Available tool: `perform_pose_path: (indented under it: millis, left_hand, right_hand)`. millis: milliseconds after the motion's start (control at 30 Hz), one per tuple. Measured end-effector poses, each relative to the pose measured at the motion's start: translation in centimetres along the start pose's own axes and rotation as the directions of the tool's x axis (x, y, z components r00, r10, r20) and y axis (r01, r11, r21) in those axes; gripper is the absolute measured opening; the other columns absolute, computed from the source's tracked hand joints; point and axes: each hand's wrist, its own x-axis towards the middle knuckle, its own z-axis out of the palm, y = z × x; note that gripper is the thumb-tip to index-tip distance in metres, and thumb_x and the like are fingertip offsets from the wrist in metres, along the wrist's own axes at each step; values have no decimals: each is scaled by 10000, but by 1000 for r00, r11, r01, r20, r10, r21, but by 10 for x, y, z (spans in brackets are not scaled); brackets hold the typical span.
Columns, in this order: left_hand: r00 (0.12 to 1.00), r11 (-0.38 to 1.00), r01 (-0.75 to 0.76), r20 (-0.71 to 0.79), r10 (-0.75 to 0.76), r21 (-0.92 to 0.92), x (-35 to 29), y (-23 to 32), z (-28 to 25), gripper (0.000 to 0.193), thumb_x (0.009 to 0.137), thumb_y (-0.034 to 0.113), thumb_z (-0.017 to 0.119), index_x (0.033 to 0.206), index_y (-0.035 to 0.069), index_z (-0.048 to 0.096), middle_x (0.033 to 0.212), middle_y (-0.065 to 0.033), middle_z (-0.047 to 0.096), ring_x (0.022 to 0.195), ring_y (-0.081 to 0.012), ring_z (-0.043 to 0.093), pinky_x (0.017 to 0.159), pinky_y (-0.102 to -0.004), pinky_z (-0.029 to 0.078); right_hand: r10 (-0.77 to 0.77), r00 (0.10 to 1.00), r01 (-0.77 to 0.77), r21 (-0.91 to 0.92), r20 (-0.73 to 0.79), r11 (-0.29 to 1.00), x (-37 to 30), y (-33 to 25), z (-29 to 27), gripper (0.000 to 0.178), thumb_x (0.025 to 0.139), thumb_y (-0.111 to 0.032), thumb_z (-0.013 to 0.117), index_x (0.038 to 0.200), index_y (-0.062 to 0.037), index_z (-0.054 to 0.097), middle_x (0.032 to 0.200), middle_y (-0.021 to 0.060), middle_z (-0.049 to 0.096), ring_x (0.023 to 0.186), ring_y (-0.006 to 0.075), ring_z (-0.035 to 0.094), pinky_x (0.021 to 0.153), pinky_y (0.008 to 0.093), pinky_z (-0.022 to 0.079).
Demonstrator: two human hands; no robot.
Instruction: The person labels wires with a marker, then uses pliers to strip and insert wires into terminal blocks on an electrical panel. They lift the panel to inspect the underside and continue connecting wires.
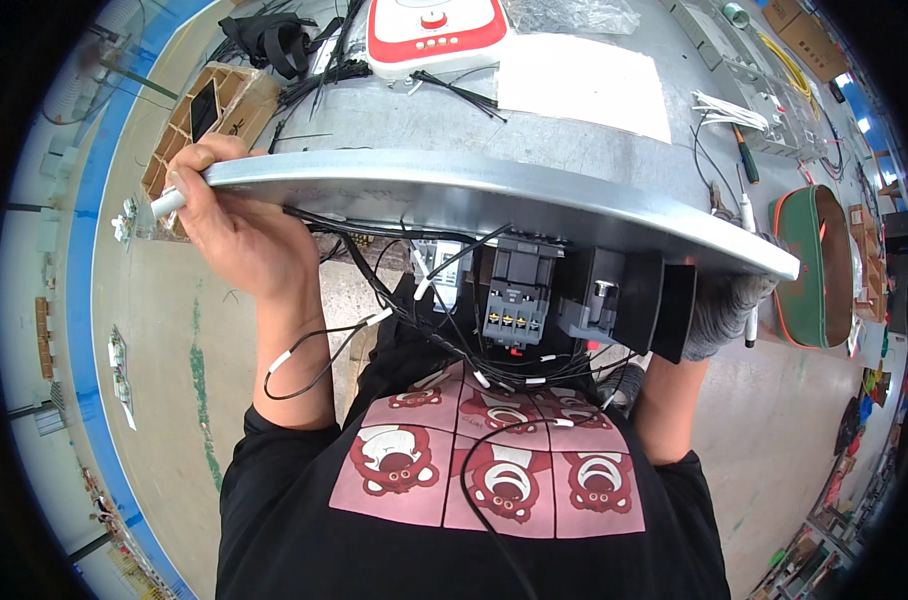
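A long metal mounting panel (454, 180) is tipped up on edge between my hands, its component side facing my body. My bare left hand (244, 225) is closed around its left end, with a short white rod (169, 203) by the thumb. My right hand (719, 315), in a grey knitted glove, grips the right end; its fingers are largely hidden by the panel and the parts. Mounted on the panel are a dark contactor (519, 295), a light grey device (442, 270), a grey block (592, 300) and black plates (659, 305). Black wires (374, 280) with white sleeves dangle toward my shirt.
Beyond the panel, the grey table (394, 125) carries a red-and-white appliance (434, 35), white paper (584, 85), black cable ties (459, 90) and a screwdriver (746, 155). A partitioned wooden box (239, 100) stands left; a green bin (819, 265) stands right.
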Motion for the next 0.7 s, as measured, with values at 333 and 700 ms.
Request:
perform_pose_path:
  millis: [333, 700]
  left_hand:
    - [1000, 1000, 6, 30, -7, 23, 3, -7, 1, 273, 1027, 316, 378, 946, 75, 476, 846, -59, 463, 777, -137, 452, 736, -273, 420]
    - [998, 989, 54, -39, -49, 135, 14, -17, 18, 378, 1034, 343, 351, 1108, 17, 525, 950, -84, 543, 911, -154, 510, 875, -310, 413]
  right_hand:
    - [-25, 997, 25, 3, -70, 1000, 5, 4, 2, 550, 786, -425, 750, 1138, -67, 527, 986, 112, 605, 916, 243, 625, 792, 393, 564]
    - [-36, 999, 36, 19, -13, 999, 28, 15, -6, 539, 835, -341, 724, 1274, -120, 503, 1209, 78, 554, 1064, 215, 554, 929, 387, 480]
